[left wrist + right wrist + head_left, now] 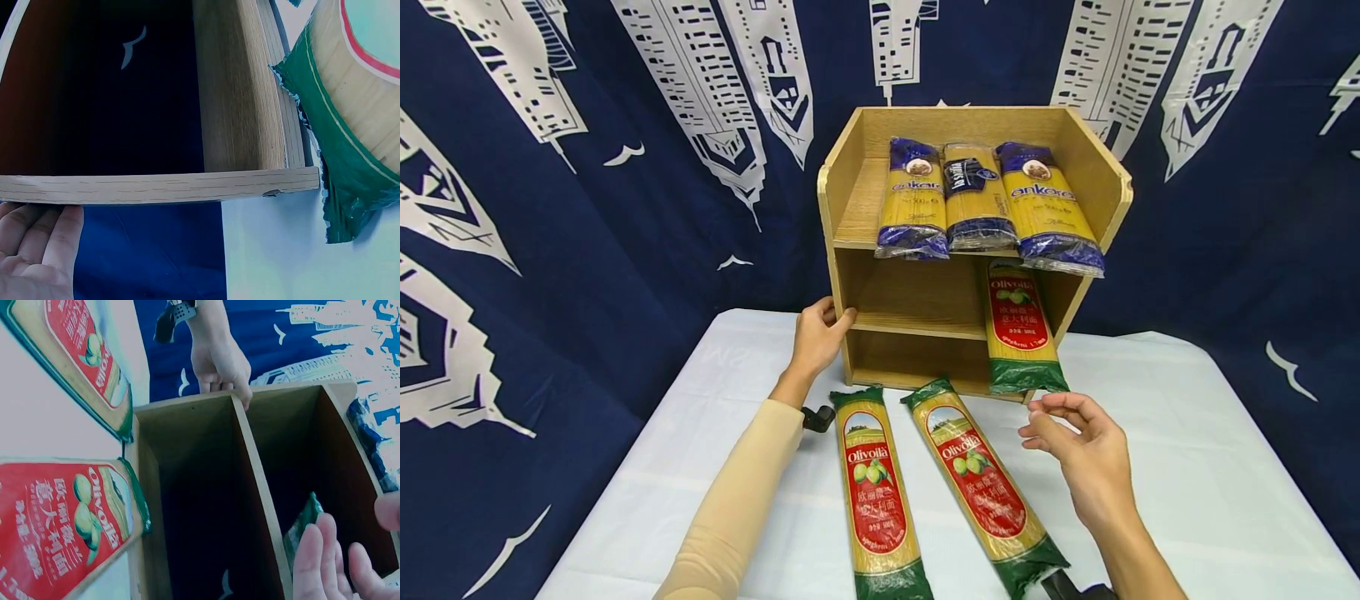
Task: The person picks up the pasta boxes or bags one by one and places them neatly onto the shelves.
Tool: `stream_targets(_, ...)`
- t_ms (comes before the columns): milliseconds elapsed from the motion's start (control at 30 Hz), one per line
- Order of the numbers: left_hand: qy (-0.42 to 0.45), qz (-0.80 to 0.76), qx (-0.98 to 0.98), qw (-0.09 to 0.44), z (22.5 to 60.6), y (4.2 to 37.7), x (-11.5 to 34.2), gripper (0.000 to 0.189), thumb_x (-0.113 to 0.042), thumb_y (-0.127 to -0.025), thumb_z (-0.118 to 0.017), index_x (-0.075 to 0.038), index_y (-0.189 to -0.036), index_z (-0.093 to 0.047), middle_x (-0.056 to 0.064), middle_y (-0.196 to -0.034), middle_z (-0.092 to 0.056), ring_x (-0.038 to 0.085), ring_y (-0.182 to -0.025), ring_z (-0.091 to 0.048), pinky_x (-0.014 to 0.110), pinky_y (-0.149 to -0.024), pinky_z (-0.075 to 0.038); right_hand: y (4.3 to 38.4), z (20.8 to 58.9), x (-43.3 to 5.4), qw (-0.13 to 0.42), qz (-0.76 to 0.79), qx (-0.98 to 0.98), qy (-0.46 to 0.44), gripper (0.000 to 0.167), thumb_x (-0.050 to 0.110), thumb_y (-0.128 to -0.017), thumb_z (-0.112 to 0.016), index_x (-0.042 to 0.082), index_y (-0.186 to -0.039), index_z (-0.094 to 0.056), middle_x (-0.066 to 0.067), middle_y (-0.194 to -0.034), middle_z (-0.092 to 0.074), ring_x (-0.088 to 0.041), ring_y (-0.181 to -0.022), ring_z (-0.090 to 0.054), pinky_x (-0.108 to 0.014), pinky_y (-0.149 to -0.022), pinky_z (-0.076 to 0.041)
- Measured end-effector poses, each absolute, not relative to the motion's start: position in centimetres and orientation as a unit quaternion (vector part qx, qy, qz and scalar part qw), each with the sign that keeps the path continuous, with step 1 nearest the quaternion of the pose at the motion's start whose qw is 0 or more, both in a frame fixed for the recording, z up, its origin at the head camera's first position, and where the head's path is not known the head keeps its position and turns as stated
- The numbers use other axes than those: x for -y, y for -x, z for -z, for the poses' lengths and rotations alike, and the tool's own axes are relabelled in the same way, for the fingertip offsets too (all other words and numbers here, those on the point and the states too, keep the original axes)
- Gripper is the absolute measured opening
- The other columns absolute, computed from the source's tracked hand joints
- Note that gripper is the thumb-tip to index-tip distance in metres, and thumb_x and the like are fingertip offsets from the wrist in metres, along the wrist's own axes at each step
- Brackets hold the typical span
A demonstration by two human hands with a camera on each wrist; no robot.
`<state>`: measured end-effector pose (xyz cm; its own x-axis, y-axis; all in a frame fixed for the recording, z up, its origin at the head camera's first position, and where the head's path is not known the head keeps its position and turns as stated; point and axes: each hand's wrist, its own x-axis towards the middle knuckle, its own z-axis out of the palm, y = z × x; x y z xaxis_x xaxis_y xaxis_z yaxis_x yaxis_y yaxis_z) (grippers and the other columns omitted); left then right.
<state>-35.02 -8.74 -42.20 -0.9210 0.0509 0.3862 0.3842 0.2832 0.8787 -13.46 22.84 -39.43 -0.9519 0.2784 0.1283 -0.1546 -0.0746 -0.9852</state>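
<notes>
My left hand (822, 337) grips the left side wall of a wooden shelf unit (917, 296), thumb on its front edge. In the left wrist view, the fingers (57, 240) lie along the outside of that wall. My right hand (1086, 450) is just below a spaghetti bag (1026, 333) that sticks out of the middle compartment at the right. Its fingers are loosely bent and hold nothing; whether the fingertips touch the bag I cannot tell. Two matching spaghetti bags, one on the left (876, 492) and one slanted (981, 483), lie on the table before the shelf.
On the top shelf lie three pasta packs: a left blue-and-yellow pack (914, 200), a middle pack (977, 196) and a right pack (1049, 204). A white cloth covers the table (1210, 467). Behind hangs a dark blue printed curtain (647, 225).
</notes>
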Motion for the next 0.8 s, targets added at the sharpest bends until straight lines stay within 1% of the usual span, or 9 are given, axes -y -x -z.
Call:
stream_targets(67, 0.137, 0.581, 0.789, 0.144, 42.2, 35.0, 8.7, 0.032, -0.023, -0.096, -0.068, 0.001, -0.117, -0.069, 0.015, -0.104, -0.076, 0.026, -0.099, -0.072, 0.046, -0.088, -0.055, 13.6, 39.7, -22.7, 0.129, -0.736, 0.665, 0.009, 0.030, -0.003, -0.096, -0.067, -0.015, -0.120, -0.052, -0.011, -0.107, -0.070, -0.025, -0.078, -0.073, -0.035, -0.072, -0.060)
stream_targets(167, 0.136, 0.580, 0.791, 0.140, 42.3, 35.1, 8.7, 0.033, -0.023, -0.096, -0.068, 0.001, -0.118, -0.069, 0.015, -0.105, -0.076, 0.025, -0.099, -0.072, 0.045, -0.089, -0.055, 14.0, 40.1, -22.5, 0.103, -0.735, 0.670, -0.024, 0.035, -0.003, -0.097, -0.066, -0.016, -0.125, -0.052, -0.011, -0.114, -0.069, -0.025, -0.087, -0.074, -0.035, -0.079, -0.059)
stream_targets(267, 0.136, 0.579, 0.792, 0.137, 42.3, 35.1, 8.7, 0.032, -0.022, -0.096, -0.068, 0.002, -0.118, -0.068, 0.015, -0.105, -0.076, 0.025, -0.099, -0.072, 0.044, -0.088, -0.055, 14.5, 40.3, -22.4, 0.093, -0.731, 0.676, -0.029, 0.036, -0.001, -0.097, -0.066, -0.014, -0.127, -0.052, -0.010, -0.119, -0.067, -0.023, -0.095, -0.073, -0.033, -0.084, -0.057)
stream_targets(333, 0.136, 0.579, 0.792, 0.138, 42.2, 35.1, 8.6, 0.032, -0.022, -0.096, -0.068, 0.002, -0.118, -0.069, 0.015, -0.104, -0.076, 0.025, -0.099, -0.072, 0.044, -0.088, -0.055, 14.9, 40.4, -22.4, 0.096, -0.728, 0.678, -0.023, 0.035, 0.000, -0.097, -0.067, -0.014, -0.126, -0.052, -0.011, -0.118, -0.067, -0.021, -0.097, -0.073, -0.031, -0.086, -0.056)
stream_targets(467, 0.137, 0.582, 0.789, 0.143, 42.2, 35.1, 8.7, 0.030, -0.021, -0.096, -0.068, 0.002, -0.116, -0.069, 0.015, -0.103, -0.076, 0.025, -0.098, -0.072, 0.044, -0.087, -0.055, 15.7, 40.3, -22.5, 0.105, -0.723, 0.683, -0.019, 0.035, 0.001, -0.096, -0.068, -0.013, -0.124, -0.053, -0.013, -0.114, -0.068, -0.019, -0.096, -0.074, -0.028, -0.086, -0.056)
stream_targets(600, 0.140, 0.583, 0.787, 0.145, 42.2, 35.0, 8.8, 0.030, -0.021, -0.096, -0.068, 0.002, -0.116, -0.069, 0.015, -0.102, -0.076, 0.025, -0.098, -0.072, 0.044, -0.086, -0.055, 16.4, 40.3, -22.5, 0.109, -0.724, 0.680, -0.033, 0.036, -0.002, -0.095, -0.067, -0.014, -0.125, -0.052, -0.010, -0.115, -0.067, -0.018, -0.095, -0.073, -0.027, -0.084, -0.056)
stream_targets(667, 0.141, 0.583, 0.787, 0.144, 42.1, 35.0, 8.8, 0.031, -0.021, -0.096, -0.068, 0.002, -0.117, -0.069, 0.016, -0.103, -0.076, 0.025, -0.098, -0.072, 0.044, -0.087, -0.055, 16.8, 40.3, -22.5, 0.107, -0.725, 0.679, -0.044, 0.037, -0.003, -0.096, -0.066, -0.015, -0.127, -0.050, -0.010, -0.117, -0.065, -0.017, -0.095, -0.073, -0.027, -0.084, -0.056)
stream_targets(800, 0.142, 0.581, 0.788, 0.146, 42.2, 35.1, 8.8, 0.031, -0.021, -0.096, -0.068, 0.002, -0.117, -0.069, 0.015, -0.102, -0.076, 0.025, -0.098, -0.072, 0.045, -0.087, -0.055, 17.7, 40.1, -22.6, 0.096, -0.717, 0.688, -0.056, 0.043, -0.002, -0.097, -0.065, -0.013, -0.133, -0.045, -0.015, -0.126, -0.057, -0.016, -0.095, -0.072, -0.025, -0.085, -0.055)
